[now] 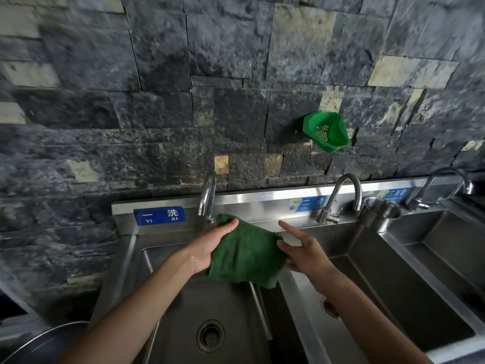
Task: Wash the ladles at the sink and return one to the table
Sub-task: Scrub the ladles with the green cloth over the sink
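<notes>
Over the left sink basin I hold a green cloth between both hands. My left hand grips its left side, thumb on top. My right hand pinches the cloth's right edge with thumb and lower fingers, while the index finger points out. A thin metal ladle handle sticks out from under the cloth and slants down along the divider between the basins. The ladle's bowl is hidden inside the cloth. No other ladle is in sight.
The left faucet stands just behind the cloth, and a second faucet rises over the middle basin. A steel cup sits on the rim farther right. A green strainer basket hangs on the stone wall. A metal bowl rim shows at lower left.
</notes>
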The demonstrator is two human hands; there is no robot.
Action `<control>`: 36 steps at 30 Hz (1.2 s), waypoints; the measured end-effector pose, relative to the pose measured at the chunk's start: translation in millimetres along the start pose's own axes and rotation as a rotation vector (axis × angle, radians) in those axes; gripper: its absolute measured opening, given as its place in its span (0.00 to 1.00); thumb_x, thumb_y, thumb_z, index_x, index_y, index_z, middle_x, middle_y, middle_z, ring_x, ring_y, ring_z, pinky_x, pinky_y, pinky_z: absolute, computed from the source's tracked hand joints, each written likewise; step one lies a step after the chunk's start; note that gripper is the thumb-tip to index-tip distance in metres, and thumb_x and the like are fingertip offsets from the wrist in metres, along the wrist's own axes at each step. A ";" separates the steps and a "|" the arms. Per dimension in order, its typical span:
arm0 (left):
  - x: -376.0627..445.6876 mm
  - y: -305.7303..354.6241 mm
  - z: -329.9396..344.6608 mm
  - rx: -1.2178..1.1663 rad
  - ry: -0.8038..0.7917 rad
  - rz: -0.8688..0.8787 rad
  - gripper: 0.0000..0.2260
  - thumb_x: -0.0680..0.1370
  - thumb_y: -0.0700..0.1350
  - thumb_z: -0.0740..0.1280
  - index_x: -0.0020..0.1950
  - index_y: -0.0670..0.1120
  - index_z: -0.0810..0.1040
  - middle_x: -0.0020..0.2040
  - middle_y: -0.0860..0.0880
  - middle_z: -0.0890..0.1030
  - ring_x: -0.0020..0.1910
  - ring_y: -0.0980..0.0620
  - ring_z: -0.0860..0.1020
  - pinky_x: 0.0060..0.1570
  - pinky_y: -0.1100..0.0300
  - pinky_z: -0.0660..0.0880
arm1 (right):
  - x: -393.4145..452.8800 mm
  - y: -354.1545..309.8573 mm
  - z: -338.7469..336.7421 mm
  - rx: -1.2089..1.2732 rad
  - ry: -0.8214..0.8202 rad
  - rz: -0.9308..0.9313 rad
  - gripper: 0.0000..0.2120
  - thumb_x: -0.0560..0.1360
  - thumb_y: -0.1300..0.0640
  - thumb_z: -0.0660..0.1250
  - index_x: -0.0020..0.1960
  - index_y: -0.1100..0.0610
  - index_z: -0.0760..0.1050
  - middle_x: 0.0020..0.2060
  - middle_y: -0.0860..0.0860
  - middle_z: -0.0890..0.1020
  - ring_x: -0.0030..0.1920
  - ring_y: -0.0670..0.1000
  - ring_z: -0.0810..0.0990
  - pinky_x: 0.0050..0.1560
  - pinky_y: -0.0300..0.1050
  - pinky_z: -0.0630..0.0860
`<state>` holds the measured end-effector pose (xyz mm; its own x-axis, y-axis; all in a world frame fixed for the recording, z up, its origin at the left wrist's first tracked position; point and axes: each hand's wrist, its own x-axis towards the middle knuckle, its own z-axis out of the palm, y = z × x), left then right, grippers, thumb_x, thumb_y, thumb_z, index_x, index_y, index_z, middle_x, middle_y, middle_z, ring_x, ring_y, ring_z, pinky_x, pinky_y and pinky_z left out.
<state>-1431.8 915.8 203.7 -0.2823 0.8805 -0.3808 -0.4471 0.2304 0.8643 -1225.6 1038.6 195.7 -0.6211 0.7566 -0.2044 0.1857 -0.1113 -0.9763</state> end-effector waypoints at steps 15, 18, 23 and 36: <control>-5.4 39.2 0.4 0.456 0.261 -0.100 0.27 0.67 0.48 0.82 0.62 0.41 0.79 0.50 0.46 0.87 0.51 0.48 0.85 0.53 0.51 0.82 | 12.7 -48.5 -36.0 -0.101 -0.077 -0.072 0.12 0.76 0.66 0.73 0.53 0.52 0.87 0.49 0.52 0.88 0.51 0.47 0.86 0.52 0.38 0.81; -3.0 55.9 10.5 0.503 0.320 0.002 0.34 0.64 0.50 0.83 0.65 0.42 0.75 0.54 0.48 0.84 0.53 0.50 0.83 0.55 0.50 0.82 | 19.8 -55.2 -44.2 -0.203 -0.146 -0.107 0.22 0.71 0.64 0.78 0.63 0.54 0.83 0.52 0.49 0.87 0.55 0.46 0.84 0.50 0.33 0.78; -2.4 68.2 34.0 1.075 0.282 0.236 0.34 0.63 0.52 0.83 0.66 0.53 0.76 0.66 0.53 0.71 0.65 0.53 0.70 0.60 0.57 0.70 | 32.1 -74.5 -48.3 -0.721 -0.092 -0.281 0.32 0.65 0.57 0.84 0.68 0.56 0.79 0.50 0.47 0.84 0.50 0.46 0.83 0.44 0.25 0.73; 1.0 75.7 61.5 0.920 0.102 0.486 0.13 0.74 0.56 0.73 0.51 0.48 0.87 0.58 0.53 0.83 0.57 0.53 0.82 0.64 0.47 0.75 | 39.5 -91.6 -82.1 -0.082 -0.296 -0.137 0.10 0.77 0.55 0.73 0.57 0.54 0.81 0.53 0.52 0.87 0.57 0.53 0.85 0.62 0.51 0.78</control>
<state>-1413.7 959.6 289.0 -0.3480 0.9336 0.0858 0.5405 0.1250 0.8320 -1204.6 1131.6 282.9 -0.8364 0.5397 -0.0954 0.1384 0.0396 -0.9896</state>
